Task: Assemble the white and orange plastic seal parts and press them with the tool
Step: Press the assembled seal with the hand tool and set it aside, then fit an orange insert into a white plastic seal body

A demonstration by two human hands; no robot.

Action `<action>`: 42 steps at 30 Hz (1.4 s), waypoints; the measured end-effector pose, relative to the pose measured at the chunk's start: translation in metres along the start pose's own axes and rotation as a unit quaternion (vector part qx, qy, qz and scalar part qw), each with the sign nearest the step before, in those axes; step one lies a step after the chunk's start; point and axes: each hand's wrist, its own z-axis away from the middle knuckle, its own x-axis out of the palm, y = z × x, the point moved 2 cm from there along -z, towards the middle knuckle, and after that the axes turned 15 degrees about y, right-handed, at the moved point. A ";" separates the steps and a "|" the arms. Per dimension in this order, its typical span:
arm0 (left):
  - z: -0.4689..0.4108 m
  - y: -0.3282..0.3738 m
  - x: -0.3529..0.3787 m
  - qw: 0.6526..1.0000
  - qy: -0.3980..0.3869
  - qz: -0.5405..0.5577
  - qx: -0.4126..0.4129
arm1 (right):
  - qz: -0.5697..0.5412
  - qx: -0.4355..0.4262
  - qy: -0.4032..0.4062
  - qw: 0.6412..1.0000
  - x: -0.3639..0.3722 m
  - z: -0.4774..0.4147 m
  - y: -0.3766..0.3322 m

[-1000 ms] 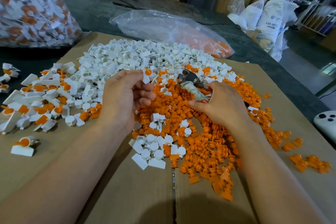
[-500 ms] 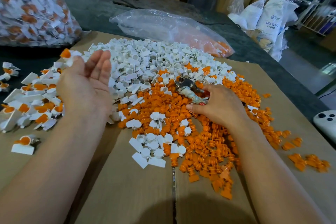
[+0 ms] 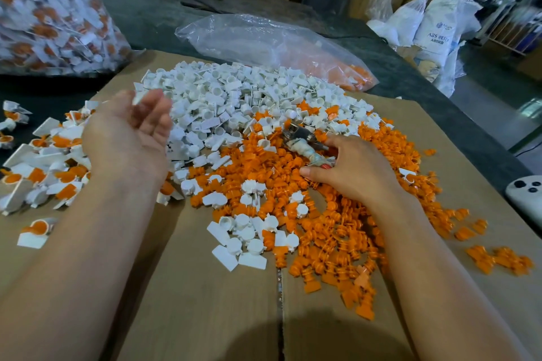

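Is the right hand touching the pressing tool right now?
Touching. The head view shows the right hand gripping the tool by its wrapped handle, with the fingers curled over it and the thumb alongside.

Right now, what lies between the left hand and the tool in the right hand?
Head view: loose white parts and orange parts on the cardboard fill the stretch between left hand and tool, which the right hand grips.
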 end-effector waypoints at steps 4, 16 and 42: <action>0.026 -0.014 0.018 0.912 -0.042 -0.344 0.220 | -0.001 -0.001 -0.004 1.000 0.000 0.000 0.000; 0.033 -0.044 0.027 0.533 -0.181 -0.690 0.455 | 0.005 -0.008 -0.013 1.000 0.001 0.000 0.002; 0.054 -0.030 0.029 0.887 -0.230 -0.333 0.221 | -0.182 -0.047 0.117 0.975 -0.025 0.005 -0.015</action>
